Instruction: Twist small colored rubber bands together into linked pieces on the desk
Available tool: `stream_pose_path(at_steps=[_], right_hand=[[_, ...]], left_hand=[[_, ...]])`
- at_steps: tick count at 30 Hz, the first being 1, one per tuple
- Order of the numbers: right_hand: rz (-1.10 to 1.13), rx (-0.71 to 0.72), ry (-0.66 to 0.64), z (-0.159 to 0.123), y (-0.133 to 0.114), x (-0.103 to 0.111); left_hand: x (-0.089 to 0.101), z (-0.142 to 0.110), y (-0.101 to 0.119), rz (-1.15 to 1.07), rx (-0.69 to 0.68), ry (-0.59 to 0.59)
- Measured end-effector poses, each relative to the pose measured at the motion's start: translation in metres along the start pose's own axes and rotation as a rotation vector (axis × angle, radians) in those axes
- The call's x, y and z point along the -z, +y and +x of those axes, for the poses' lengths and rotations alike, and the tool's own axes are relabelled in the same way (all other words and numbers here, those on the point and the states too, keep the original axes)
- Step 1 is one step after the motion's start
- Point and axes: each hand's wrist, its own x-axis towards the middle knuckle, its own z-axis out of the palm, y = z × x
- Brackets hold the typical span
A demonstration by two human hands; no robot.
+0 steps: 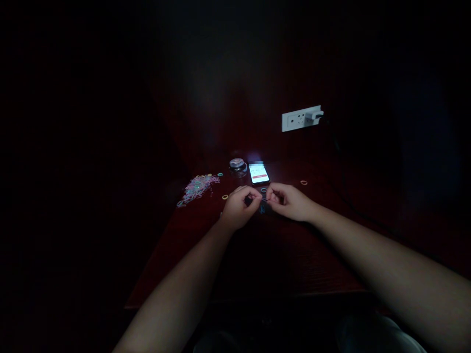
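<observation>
Over the dark red table my left hand (241, 206) and my right hand (287, 201) almost meet, each with thumb and forefinger pinched. Between the fingertips a small rubber band (264, 199) shows, light purplish and hard to make out in the dim light; both hands seem to grip it. Just beyond the fingers lies a pale blue band (263, 190), and a blue band (262, 209) is visible below them. To the left of my left hand is a yellow band (225, 197). The inner fingers of both hands are curled and partly hidden.
A pile of small colourful bands (198, 189) covers the table's left side. Behind my hands are a lit phone (259, 173) and a round lidded container (237, 165). An orange band (303, 183) lies at right. A wall socket (300, 118) holds a plug with a dark cable.
</observation>
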Motion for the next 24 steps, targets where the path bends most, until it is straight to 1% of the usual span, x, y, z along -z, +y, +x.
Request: stream_pose_path(at_steps=[7,13,19,24], right_hand=[[0.001,0.000,-0.005,-0.0006,0.0007,-0.0006],[0.012,0.000,0.020,0.0003,-0.0033,-0.0001],[0.074,0.021,0.053,0.0012,-0.0028,-0.0003],[0.145,0.001,0.091,0.0033,0.0001,-0.0018]], left_hand=[[-0.0024,-0.0003,-0.0012,0.000,0.001,-0.004],[-0.0029,-0.0010,-0.0033,-0.012,0.024,-0.020],[-0.0023,-0.0010,-0.0033,-0.018,0.039,-0.020],[-0.0030,-0.0018,-0.0061,-0.021,0.048,-0.032]])
